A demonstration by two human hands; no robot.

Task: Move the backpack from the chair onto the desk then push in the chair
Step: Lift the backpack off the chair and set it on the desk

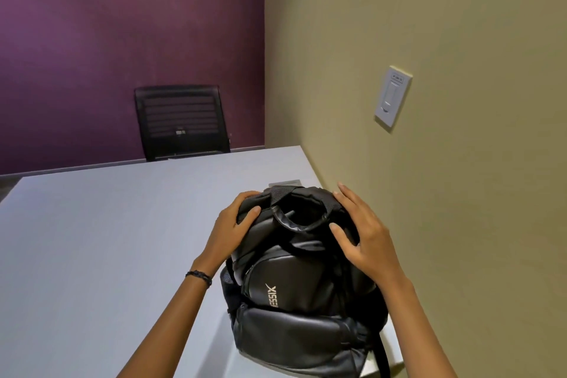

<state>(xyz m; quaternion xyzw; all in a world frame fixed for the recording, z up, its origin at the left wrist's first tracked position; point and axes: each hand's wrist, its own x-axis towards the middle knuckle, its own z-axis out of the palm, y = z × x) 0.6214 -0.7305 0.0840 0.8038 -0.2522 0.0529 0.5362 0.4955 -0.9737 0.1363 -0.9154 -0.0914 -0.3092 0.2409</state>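
A black backpack (302, 294) with white lettering stands on the grey desk (101, 248), near its right edge by the wall. My left hand (228, 232) grips the backpack's top left corner. My right hand (363, 235) lies on its top right side, fingers spread around the carry handle. A black mesh-backed chair (181, 121) stands at the far side of the desk, pushed against its far edge. The chair the backpack came from is out of view.
A beige wall (445, 163) with a white light switch (392, 98) runs close along the desk's right side. A purple wall closes the far end. A small metal plate (283, 182) sits in the desk just beyond the backpack.
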